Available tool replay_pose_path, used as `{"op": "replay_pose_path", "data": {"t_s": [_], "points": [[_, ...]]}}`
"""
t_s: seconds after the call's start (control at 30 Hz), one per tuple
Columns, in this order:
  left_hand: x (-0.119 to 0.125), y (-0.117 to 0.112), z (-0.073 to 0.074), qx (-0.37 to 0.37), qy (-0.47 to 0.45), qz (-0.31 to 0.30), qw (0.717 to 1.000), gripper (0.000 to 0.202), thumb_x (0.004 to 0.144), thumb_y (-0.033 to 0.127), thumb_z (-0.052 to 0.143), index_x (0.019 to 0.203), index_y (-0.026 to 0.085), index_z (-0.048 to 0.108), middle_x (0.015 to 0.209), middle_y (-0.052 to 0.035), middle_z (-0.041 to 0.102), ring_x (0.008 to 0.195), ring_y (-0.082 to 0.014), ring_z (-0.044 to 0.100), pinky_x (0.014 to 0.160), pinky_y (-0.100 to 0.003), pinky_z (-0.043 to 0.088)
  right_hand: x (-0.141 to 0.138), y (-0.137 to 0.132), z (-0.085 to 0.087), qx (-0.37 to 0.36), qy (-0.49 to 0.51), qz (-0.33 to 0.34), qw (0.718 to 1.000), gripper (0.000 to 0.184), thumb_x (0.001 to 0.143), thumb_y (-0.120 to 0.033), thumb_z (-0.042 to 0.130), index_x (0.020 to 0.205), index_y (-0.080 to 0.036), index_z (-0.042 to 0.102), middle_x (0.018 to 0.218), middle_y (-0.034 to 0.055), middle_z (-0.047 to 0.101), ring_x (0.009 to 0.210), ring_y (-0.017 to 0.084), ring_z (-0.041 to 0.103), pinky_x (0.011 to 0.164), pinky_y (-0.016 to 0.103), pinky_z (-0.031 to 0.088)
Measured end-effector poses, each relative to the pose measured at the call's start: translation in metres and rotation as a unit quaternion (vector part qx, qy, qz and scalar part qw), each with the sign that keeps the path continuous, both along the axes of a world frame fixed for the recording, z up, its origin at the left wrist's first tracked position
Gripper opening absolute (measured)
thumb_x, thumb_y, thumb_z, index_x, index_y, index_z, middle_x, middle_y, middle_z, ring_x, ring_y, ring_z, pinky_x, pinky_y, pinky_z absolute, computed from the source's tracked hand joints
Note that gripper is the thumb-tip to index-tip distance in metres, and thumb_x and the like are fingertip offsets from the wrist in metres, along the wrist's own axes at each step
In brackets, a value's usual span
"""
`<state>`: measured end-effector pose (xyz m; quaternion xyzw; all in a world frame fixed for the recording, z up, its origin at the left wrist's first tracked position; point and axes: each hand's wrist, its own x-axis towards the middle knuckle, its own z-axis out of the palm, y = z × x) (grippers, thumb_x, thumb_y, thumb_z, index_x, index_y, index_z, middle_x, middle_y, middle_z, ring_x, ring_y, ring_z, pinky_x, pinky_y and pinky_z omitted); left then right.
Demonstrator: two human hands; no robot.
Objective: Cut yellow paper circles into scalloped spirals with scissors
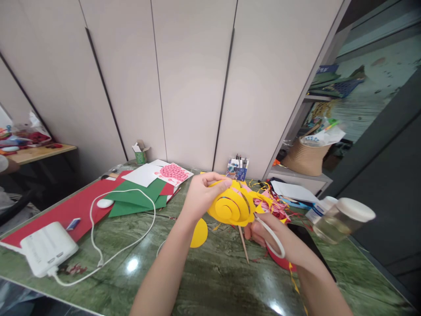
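My left hand [204, 191] pinches the upper left edge of a yellow paper spiral [226, 208], cut in rings and held above the table. Scissors with a white handle [271, 235] sit in my right hand [268, 228], their blades at the spiral's right edge and mostly hidden by the paper. Beneath the spiral a yellow paper circle [199, 233] lies on the table. A wooden stick [244, 245] rests beside my right hand. Just behind are pink and yellow paper scraps [276, 204].
Left on the green marbled table [138, 272] are a white power bank [49, 249] with its cable, red paper [62, 213] and green paper [138, 200]. A lidded jar [342, 221] and a black tablet-like slab [311, 245] stand or lie at right. Cabinet doors [190, 79] rise behind.
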<state>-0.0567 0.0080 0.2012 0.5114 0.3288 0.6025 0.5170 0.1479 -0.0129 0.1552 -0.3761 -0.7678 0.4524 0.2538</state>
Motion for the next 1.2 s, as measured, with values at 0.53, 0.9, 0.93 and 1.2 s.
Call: {"op": "replay_pose_path", "data": {"t_s": [0.53,0.9,0.93,1.2], "points": [[-0.020,-0.001,0.003,0.039,0.152,-0.005,0.988,0.014,0.068,0.031,0.069,0.066,0.017,0.070,0.067,-0.0051,0.067,0.054,-0.0125,0.059,0.047,-0.021,0.044,0.008,-0.001,0.009,0.039,-0.089,0.024,0.995,0.059,0.085,-0.066,0.034,0.068,-0.015,0.056,0.058,-0.0013,0.044,0.052,0.012,0.037,0.047,0.023,0.027],[-0.033,0.002,0.003,0.061,0.255,-0.041,0.964,0.014,0.072,0.030,0.064,0.074,0.018,0.072,0.076,-0.0068,0.070,0.066,-0.0151,0.063,0.053,-0.022,0.045,0.011,0.004,0.011,0.061,-0.156,0.035,0.985,0.052,0.087,-0.059,0.040,0.064,-0.015,0.058,0.061,0.0017,0.054,0.056,0.014,0.047,0.050,0.023,0.032],[-0.033,0.003,0.003,0.056,0.236,-0.035,0.970,0.015,0.072,0.029,0.064,0.078,0.019,0.073,0.080,-0.0071,0.070,0.067,-0.0150,0.063,0.054,-0.022,0.046,0.011,0.004,0.010,0.058,-0.147,0.024,0.987,0.053,0.087,-0.059,0.039,0.065,-0.015,0.058,0.060,0.0012,0.052,0.055,0.013,0.045,0.049,0.023,0.031],[-0.029,0.007,0.002,0.042,0.111,0.031,0.992,0.024,0.070,0.030,0.069,0.090,0.018,0.069,0.088,-0.0083,0.071,0.072,-0.0176,0.066,0.059,-0.025,0.051,0.008,0.006,0.011,0.051,-0.099,-0.020,0.994,0.057,0.088,-0.061,0.035,0.067,-0.014,0.060,0.052,-0.0035,0.037,0.048,0.010,0.032,0.044,0.023,0.022]]}}
